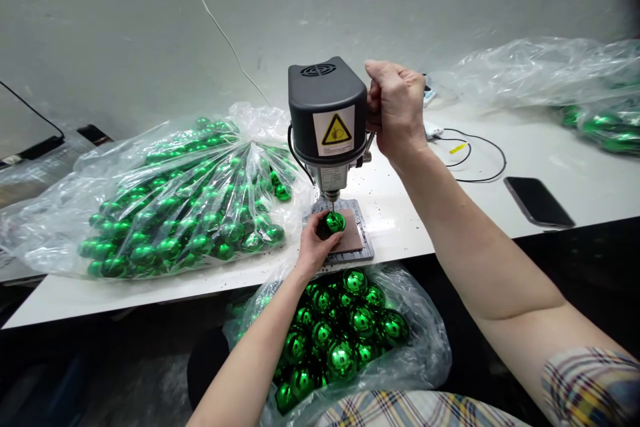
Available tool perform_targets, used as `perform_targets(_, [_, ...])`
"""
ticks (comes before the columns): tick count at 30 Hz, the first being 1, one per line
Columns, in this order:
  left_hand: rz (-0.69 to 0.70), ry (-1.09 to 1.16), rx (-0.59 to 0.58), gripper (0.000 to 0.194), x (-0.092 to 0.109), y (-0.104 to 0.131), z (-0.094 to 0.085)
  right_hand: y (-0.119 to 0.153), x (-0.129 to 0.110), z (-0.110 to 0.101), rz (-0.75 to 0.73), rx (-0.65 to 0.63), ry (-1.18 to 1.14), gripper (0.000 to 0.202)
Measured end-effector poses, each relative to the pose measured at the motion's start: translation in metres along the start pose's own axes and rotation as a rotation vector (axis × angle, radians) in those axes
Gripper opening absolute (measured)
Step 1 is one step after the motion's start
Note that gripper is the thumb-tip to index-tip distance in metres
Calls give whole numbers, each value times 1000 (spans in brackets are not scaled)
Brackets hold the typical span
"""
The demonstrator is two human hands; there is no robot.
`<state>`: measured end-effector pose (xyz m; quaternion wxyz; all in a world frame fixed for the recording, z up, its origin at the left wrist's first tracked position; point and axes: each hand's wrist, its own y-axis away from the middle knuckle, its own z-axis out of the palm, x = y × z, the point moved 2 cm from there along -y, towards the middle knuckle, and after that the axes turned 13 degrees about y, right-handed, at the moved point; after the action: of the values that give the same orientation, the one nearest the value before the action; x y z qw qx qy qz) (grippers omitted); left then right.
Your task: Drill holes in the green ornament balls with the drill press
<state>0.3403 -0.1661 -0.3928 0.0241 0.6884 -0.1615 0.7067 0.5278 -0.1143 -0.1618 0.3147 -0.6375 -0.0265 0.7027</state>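
A small bench drill press (327, 107) with a dark grey head and a yellow warning label stands on the white table. Its thin bit (333, 204) points down at a shiny green bauble (335, 221); whether the tip has entered it I cannot tell. My left hand (316, 243) holds this bauble from the left, over a brown pad (353, 230) on the grey drill base (367, 247). On the right side of the drill head, my right hand (400, 107) is closed in a fist around the feed handle, which it mostly hides.
A clear bag (165, 200) full of green baubles lies left of the drill. Another open bag (433, 320) of baubles rests below the table edge. At right are a phone (539, 201), a black cable (493, 177) and more bagged baubles (607, 127). Dark crumbs surround the base.
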Motion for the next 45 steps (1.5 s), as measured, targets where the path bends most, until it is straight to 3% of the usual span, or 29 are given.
perform_targets(4, [-15,16,8,59,1,0,0,13,-7,-3,-133,-18,23,56])
perform_targets(9, [-6,23,1,59,-1,0,0,52,-16,-10,-367,42,17,55])
perform_targets(16, [12,8,-11,58,-3,0,0,89,-1,-20,-531,101,16,56])
perform_targets(28, [13,6,0,56,0,0,0,103,31,-32,-670,106,110,59])
perform_targets(37, [-5,30,-4,59,-1,1,0,110,44,-39,-891,-18,111,47])
perform_targets(39, [-3,27,-2,59,0,2,-1,111,43,-37,-898,-46,115,48])
perform_targets(41, [-7,34,-4,58,1,1,0,108,34,-34,-831,3,101,51])
perform_targets(45, [-14,40,14,57,3,-2,4,83,0,-20,-515,169,26,53])
